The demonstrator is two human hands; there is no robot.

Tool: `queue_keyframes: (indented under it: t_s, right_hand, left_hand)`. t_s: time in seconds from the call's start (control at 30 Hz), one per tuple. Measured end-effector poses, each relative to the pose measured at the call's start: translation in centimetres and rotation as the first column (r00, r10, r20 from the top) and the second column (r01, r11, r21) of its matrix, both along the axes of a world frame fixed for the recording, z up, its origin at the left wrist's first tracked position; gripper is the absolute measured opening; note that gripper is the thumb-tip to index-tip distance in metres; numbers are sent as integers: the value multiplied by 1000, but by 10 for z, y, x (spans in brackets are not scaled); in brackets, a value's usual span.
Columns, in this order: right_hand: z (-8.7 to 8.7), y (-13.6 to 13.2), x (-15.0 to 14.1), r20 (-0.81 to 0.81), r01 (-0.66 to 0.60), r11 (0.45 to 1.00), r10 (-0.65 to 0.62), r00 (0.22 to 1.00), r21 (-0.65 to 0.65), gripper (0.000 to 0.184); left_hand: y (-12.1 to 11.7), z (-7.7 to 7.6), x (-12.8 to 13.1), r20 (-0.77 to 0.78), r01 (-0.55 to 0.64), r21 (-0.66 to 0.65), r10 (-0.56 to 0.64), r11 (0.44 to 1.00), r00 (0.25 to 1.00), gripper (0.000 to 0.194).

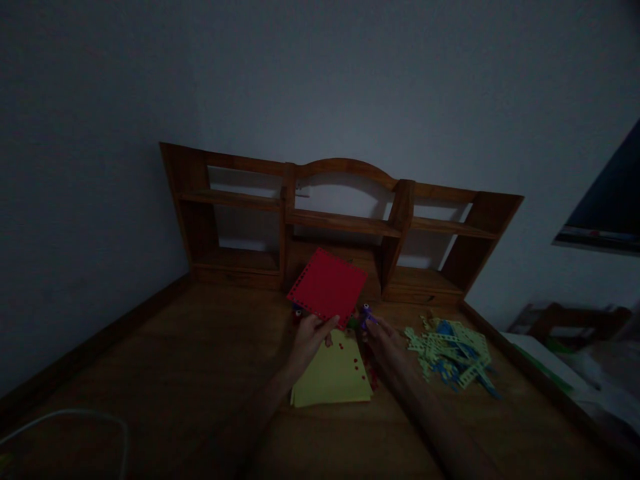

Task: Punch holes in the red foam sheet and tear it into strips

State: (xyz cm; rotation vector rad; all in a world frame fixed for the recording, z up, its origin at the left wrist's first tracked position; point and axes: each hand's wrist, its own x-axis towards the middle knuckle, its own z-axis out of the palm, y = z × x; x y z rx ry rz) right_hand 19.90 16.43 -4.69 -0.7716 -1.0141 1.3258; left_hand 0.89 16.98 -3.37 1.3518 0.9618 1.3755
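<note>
Red sheet (329,283), holes along its edges: held at its near edge by the left hand (311,339), thumb on top, beyond the yellow paper stack (330,377). Right hand (384,341) grips a small purple tool (367,316), just right of the sheet, apart from it. Red bits (356,361) lie on the stack. Far right on the desk (210,373): green and blue strips (455,353). Risk, judged: one-sided hold could let the sheet swing; dim light could hide misalignment.
</note>
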Motion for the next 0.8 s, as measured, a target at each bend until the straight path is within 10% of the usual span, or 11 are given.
queue_keyframes:
  t_s: [0.27,0.8]
  right_hand:
    - [3,-9,-2,311,158,987,-163,936,39,38]
    - [10,-14,-9,19,56,998,-55,998,-39,43]
  left_hand:
    - [1,-11,4,-77,-45,21,47,999,996,41]
    - [-11,6,9,32,-97,-3,97,995,995,36]
